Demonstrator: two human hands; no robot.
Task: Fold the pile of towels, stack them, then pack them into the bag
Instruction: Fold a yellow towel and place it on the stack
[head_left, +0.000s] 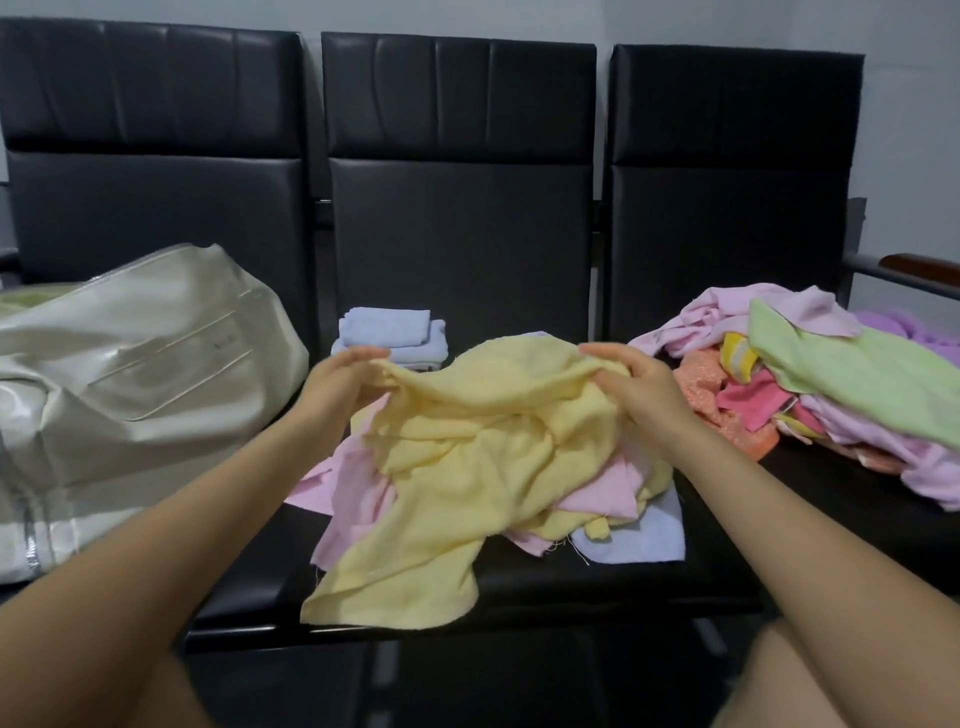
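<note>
A crumpled yellow towel (467, 447) lies over the middle seat, its lower end hanging past the seat's front edge. My left hand (345, 382) grips its top edge on the left and my right hand (631, 387) grips the top edge on the right. Under it lie pink towels (348, 483) and a pale blue towel (634, 535). Behind, a small stack of folded blue and white towels (389, 332) rests at the back of the same seat. A cream bag (130, 374) sits on the left seat.
A loose pile of towels (821, 374) in pink, green, orange, purple and yellow covers the right seat. Three black seats (457, 234) stand in a row against a grey wall. A wooden armrest (919, 265) sticks out at far right.
</note>
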